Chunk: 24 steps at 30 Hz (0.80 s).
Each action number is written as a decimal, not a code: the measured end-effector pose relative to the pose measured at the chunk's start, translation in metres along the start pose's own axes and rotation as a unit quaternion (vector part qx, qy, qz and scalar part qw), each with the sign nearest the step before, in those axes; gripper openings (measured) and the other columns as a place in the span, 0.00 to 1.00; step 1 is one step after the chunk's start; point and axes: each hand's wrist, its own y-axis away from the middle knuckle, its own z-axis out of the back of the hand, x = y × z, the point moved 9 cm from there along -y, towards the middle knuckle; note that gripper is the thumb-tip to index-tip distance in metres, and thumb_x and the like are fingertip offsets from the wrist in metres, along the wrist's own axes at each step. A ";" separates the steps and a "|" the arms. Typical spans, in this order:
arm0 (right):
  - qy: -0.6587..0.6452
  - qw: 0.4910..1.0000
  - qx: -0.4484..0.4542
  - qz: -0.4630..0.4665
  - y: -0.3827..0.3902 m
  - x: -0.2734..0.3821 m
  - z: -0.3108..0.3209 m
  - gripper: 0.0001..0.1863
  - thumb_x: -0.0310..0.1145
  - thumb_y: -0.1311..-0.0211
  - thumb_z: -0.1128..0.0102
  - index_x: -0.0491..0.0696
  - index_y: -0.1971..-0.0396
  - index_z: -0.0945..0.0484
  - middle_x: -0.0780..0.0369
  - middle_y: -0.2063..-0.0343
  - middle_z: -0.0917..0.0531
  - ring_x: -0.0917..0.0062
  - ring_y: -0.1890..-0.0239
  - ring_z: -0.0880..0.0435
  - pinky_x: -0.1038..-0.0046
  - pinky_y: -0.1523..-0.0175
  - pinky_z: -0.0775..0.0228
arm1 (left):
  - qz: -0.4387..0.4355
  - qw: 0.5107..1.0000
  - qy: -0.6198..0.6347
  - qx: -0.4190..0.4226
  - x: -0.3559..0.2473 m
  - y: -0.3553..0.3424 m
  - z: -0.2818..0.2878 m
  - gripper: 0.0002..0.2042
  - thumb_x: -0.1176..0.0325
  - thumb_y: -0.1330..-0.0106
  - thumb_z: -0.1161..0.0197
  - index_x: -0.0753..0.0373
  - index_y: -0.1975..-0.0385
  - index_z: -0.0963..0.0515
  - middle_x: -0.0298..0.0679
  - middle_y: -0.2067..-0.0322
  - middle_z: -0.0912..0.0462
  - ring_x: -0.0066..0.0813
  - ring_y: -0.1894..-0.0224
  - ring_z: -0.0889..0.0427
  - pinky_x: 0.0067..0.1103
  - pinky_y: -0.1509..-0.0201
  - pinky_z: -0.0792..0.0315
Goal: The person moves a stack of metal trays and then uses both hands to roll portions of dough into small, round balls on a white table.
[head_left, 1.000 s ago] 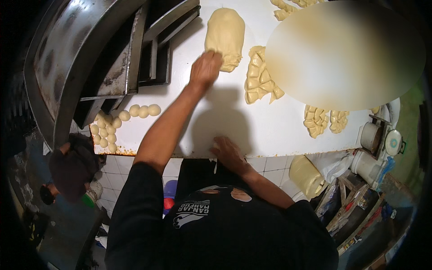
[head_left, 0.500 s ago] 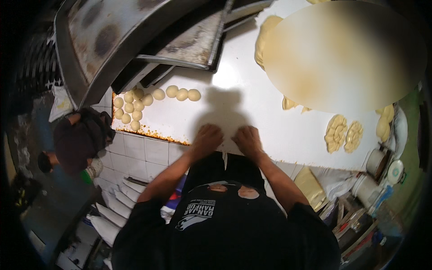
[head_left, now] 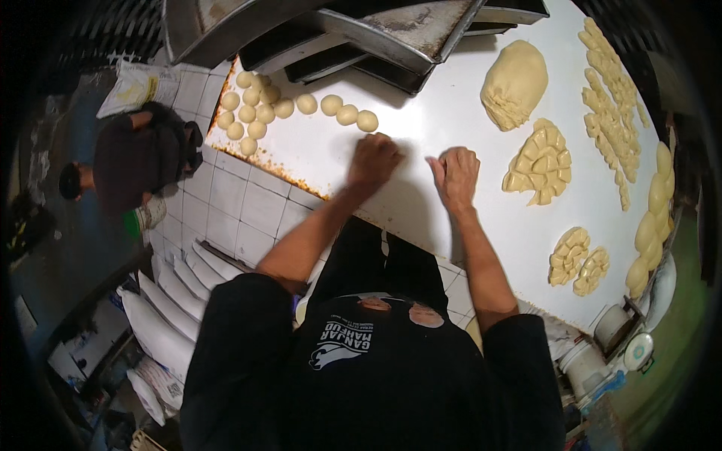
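One left hand (head_left: 376,160), up from the near edge of the tabletop (head_left: 301,146) compared with half a second ago, now just beside the end of the row of dough balls (head_left: 367,121). Right hand (head_left: 457,177) further in too, thumb stuck out from bent fingers, no dough visible in the grip. So, closer to the balls on one side, cut dough pieces (head_left: 540,164) on the other, big dough lump (head_left: 515,84) farther up. Different angle as well, no more blur patch over the dough, way easier to see. Left fingers curled and smeary, can't tell if holding anything. Metal trays (head_left: 455,37) cut off up top
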 end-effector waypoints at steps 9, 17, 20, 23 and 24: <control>-0.050 0.997 0.003 0.057 -0.010 -0.005 0.014 0.17 0.44 0.40 0.25 0.48 0.72 0.22 0.56 0.68 0.22 0.58 0.61 0.26 0.55 0.54 0.38 | 0.171 0.985 -0.035 -0.012 0.045 0.020 0.012 0.08 0.66 0.42 0.26 0.60 0.71 0.19 0.43 0.64 0.18 0.45 0.57 0.19 0.41 0.51 0.26; -0.003 0.994 0.087 0.066 0.030 -0.031 0.004 0.15 0.39 0.37 0.27 0.45 0.67 0.23 0.54 0.64 0.21 0.54 0.58 0.26 0.52 0.50 0.37 | 0.145 0.989 -0.015 -0.023 0.047 0.071 0.028 0.10 0.58 0.34 0.30 0.56 0.64 0.18 0.40 0.58 0.20 0.45 0.48 0.23 0.42 0.43 0.29; -0.032 0.998 0.050 0.012 0.017 -0.003 0.001 0.13 0.37 0.34 0.30 0.43 0.64 0.22 0.52 0.63 0.21 0.54 0.56 0.26 0.52 0.47 0.36 | 0.205 0.977 0.038 -0.034 0.047 0.050 0.017 0.12 0.59 0.36 0.29 0.56 0.60 0.19 0.40 0.54 0.21 0.43 0.44 0.24 0.41 0.39 0.30; -0.061 0.996 0.049 0.041 0.055 0.011 0.012 0.14 0.29 0.31 0.36 0.38 0.51 0.22 0.45 0.46 0.21 0.51 0.41 0.24 0.50 0.33 0.35 | 0.120 0.990 0.056 -0.042 0.017 0.075 0.039 0.10 0.66 0.35 0.31 0.59 0.57 0.19 0.41 0.50 0.20 0.42 0.40 0.25 0.39 0.36 0.28; -0.049 0.996 0.078 0.012 0.059 0.003 0.017 0.16 0.28 0.31 0.36 0.37 0.48 0.23 0.44 0.44 0.23 0.51 0.39 0.25 0.51 0.30 0.36 | 0.111 0.987 0.100 -0.059 0.028 0.087 0.051 0.10 0.68 0.35 0.32 0.61 0.55 0.19 0.41 0.50 0.20 0.43 0.41 0.24 0.38 0.36 0.28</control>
